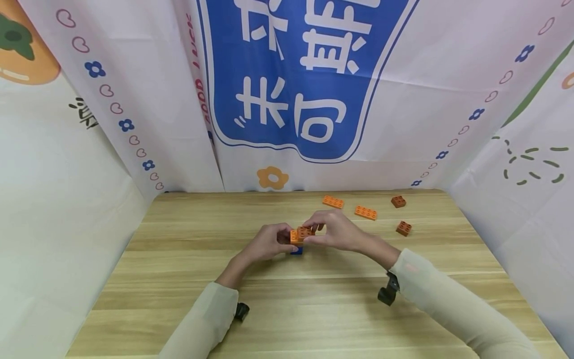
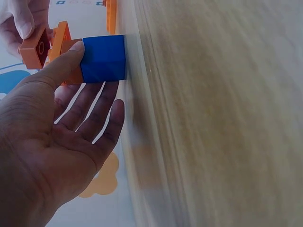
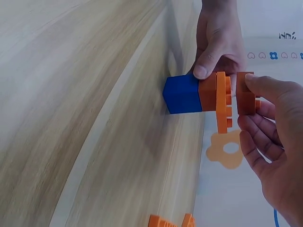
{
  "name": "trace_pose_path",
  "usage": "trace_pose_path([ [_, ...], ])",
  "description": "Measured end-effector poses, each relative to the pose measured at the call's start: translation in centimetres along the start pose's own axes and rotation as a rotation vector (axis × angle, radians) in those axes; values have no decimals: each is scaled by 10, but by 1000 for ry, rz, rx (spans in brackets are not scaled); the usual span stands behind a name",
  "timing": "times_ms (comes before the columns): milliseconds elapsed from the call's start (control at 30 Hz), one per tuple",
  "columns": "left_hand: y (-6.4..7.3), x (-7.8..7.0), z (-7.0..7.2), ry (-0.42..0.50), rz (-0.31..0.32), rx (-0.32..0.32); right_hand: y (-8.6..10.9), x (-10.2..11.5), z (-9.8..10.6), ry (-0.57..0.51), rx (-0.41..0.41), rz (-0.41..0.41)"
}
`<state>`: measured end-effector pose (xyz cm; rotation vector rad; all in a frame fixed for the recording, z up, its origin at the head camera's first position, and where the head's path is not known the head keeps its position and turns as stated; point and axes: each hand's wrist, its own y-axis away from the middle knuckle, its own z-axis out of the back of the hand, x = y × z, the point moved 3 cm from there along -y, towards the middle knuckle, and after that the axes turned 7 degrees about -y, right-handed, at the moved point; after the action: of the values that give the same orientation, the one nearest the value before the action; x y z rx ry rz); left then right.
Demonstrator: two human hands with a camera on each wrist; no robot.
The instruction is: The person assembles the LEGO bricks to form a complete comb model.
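A small stack stands on the wooden table: a blue block at the bottom, a brown brick on it, then an orange studded plate that sticks out to one side. My left hand holds this stack, its thumb against the brown layer beside the blue block and its fingers behind. Between thumb and fingers, my right hand pinches a second brown brick over the plate. In the right wrist view a narrow gap shows between that brick and the plate's studs.
Two loose orange plates lie toward the table's back edge, right of the stack. Farther right are two loose brown bricks. Printed white cloth encloses the wooden table at the back and sides.
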<state>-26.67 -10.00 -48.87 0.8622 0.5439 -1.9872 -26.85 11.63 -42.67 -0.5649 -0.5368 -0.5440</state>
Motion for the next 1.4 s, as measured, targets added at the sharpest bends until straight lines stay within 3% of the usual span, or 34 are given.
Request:
trace_pose_path([
  [1400,0,-1,0,-21,-6,-17,-21,3,-12,53,48,-95],
])
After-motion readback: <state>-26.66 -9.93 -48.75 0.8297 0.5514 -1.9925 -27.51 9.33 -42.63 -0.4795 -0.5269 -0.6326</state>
